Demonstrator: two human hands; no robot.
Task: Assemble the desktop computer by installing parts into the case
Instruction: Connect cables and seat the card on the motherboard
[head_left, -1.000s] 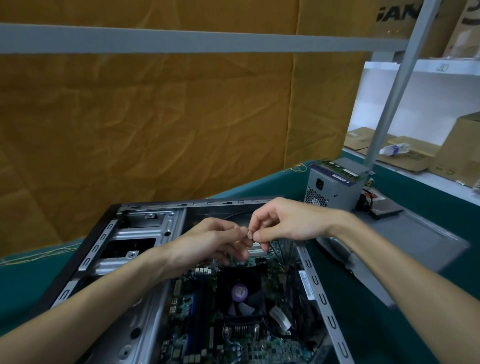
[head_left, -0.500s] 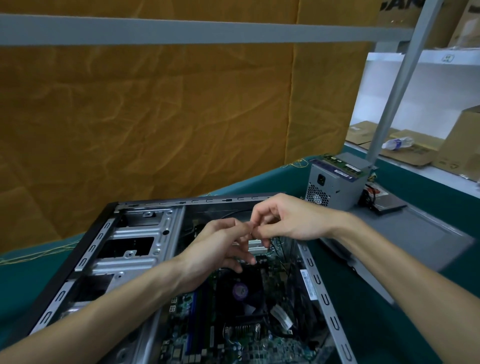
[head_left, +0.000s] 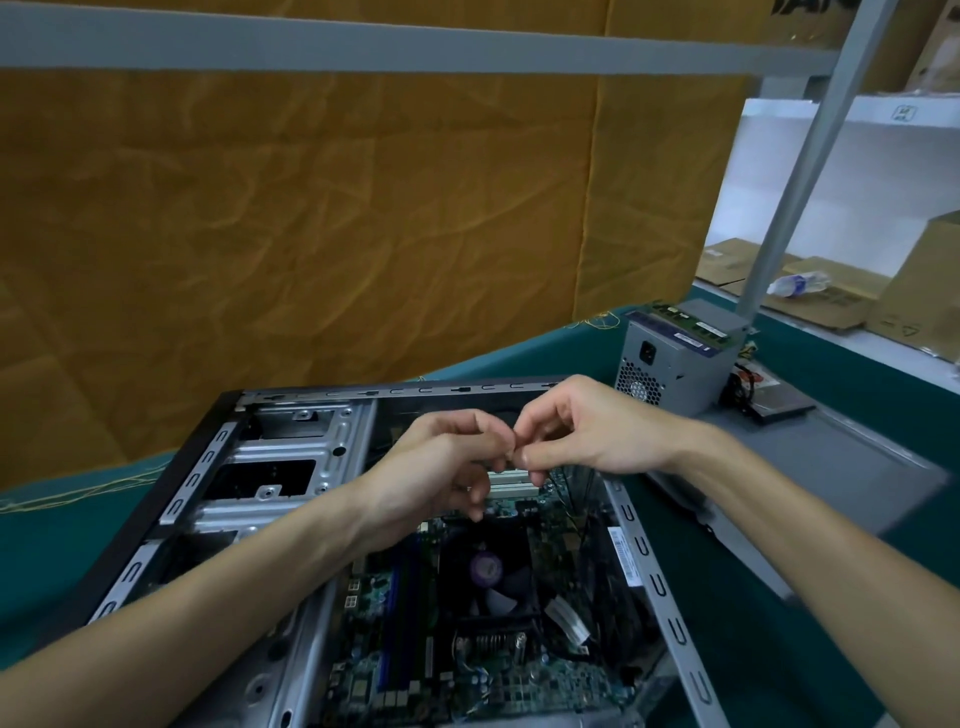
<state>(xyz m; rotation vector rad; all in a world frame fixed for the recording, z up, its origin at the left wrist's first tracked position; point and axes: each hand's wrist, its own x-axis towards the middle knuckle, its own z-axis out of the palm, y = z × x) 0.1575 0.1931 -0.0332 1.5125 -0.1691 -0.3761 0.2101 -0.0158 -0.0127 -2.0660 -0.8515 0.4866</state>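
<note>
Head view: left hand (head_left: 441, 467) and right hand (head_left: 587, 431) are meeting fingertip to fingertip, pinching something too small to identify, above the open computer case (head_left: 208, 467).

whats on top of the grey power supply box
A green memory stick lies along the top of the power supply, near its front edge. The grey post hides the top's far right corner, so anything there is unseen.

I see a case (head_left: 270, 457) of dull bare metal, a wrinkled matt ochre cloth (head_left: 311, 218) behind it, and smooth teal table cover (head_left: 857, 405).
</note>
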